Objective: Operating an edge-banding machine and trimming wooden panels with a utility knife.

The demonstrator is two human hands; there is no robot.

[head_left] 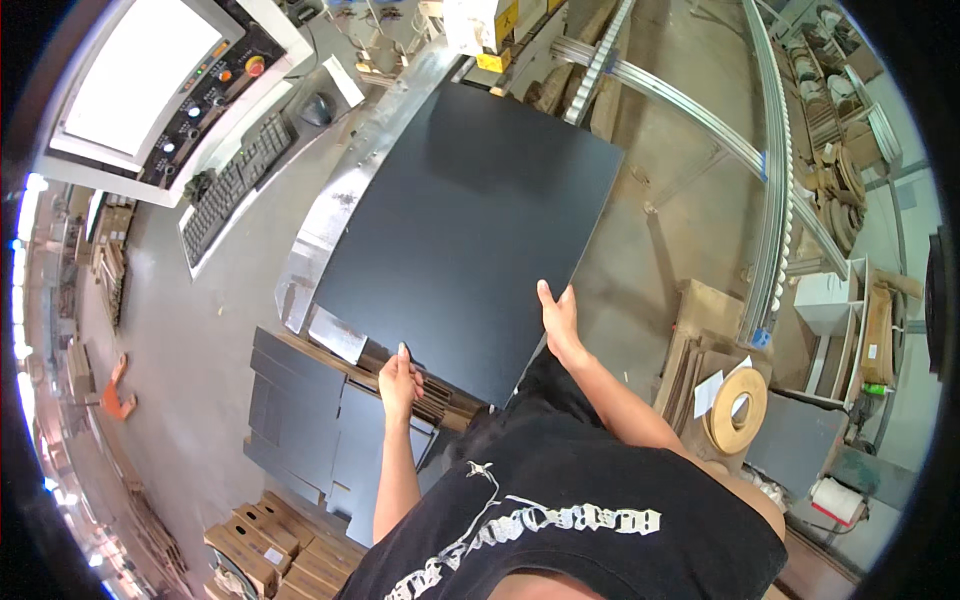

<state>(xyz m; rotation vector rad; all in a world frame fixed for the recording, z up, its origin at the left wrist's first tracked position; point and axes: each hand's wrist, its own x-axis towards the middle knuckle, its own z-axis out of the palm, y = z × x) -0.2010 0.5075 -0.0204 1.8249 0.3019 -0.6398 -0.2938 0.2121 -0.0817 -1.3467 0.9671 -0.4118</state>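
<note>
A large dark grey panel (470, 230) lies flat in front of me, its far end reaching a machine. My right hand (562, 322) grips its right edge near the closest corner, thumb on top and the other fingers hidden beneath. At the near edge is my left hand (399, 382), closed with curled fingers and its thumb tip up against the panel's rim. Under and left of the panel runs a bare metal machine bed (335, 215).
Left stands a control console (170, 100) with a screen, knobs and a keyboard (238, 190). Dark boards (310, 420) are stacked by my left arm. A metal roller frame (690, 100) extends at the far right. Rolls of edging tape (722, 430) sit beside my right elbow.
</note>
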